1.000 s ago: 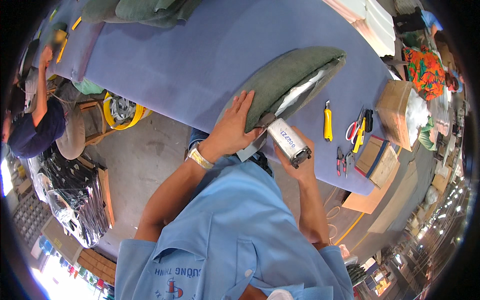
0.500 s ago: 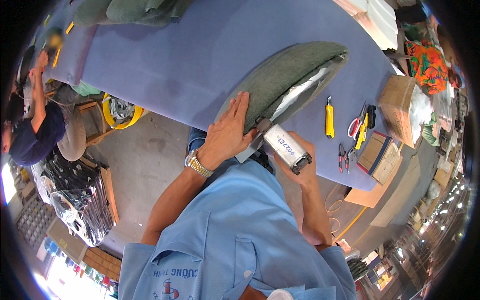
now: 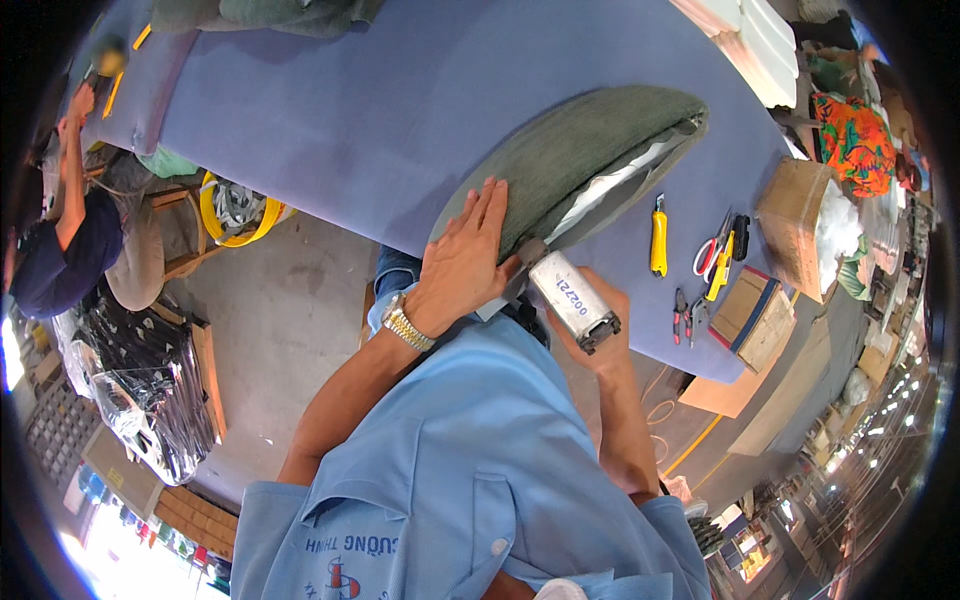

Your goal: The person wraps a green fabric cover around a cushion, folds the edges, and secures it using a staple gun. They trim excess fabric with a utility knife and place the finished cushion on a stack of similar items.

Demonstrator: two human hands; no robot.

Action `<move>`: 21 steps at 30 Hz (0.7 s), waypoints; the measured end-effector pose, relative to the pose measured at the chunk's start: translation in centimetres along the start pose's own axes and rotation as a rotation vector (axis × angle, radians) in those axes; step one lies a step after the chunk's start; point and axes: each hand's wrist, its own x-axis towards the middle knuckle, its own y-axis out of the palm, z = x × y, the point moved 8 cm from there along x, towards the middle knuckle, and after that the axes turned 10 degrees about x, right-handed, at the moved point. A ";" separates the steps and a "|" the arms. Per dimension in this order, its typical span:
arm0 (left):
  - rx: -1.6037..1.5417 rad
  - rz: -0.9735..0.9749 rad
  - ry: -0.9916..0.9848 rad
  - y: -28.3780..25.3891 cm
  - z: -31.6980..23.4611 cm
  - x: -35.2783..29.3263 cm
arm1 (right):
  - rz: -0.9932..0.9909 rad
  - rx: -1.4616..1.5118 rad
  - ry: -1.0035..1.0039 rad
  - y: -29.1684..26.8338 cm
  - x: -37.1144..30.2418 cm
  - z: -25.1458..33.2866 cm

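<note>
Head view: the dark green cushion (image 3: pixel 545 150) is steadied at the edge of the bench (image 3: pixel 330 130) by the left hand (image 3: pixel 455 262), fingers laid flat, unclosed; the silver power tool (image 3: pixel 568 288) is gripped by the right hand (image 3: pixel 608 345) at the cushion's open edge; fastening seems in hand, steady alignment being called for

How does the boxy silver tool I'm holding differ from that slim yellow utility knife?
The boxy silver tool is gripped in your right hand; the slim yellow utility knife lies loose on the blue table. The tool's body is thick, the knife's narrow. The tool is close up to the dark green fabric cushion; the knife lies apart from it. Both are handheld tools.
</note>
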 end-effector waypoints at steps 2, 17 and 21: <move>0.003 0.010 -0.008 0.1 0.0 0.2 | -0.002 0.012 -0.008 -0.1 -0.3 -0.3; -0.067 0.057 -0.005 0.6 -0.1 0.1 | 0.056 0.024 0.076 0.9 0.4 0.5; -0.319 0.112 0.171 0.1 0.9 0.3 | 0.031 0.024 0.082 0.8 0.2 0.0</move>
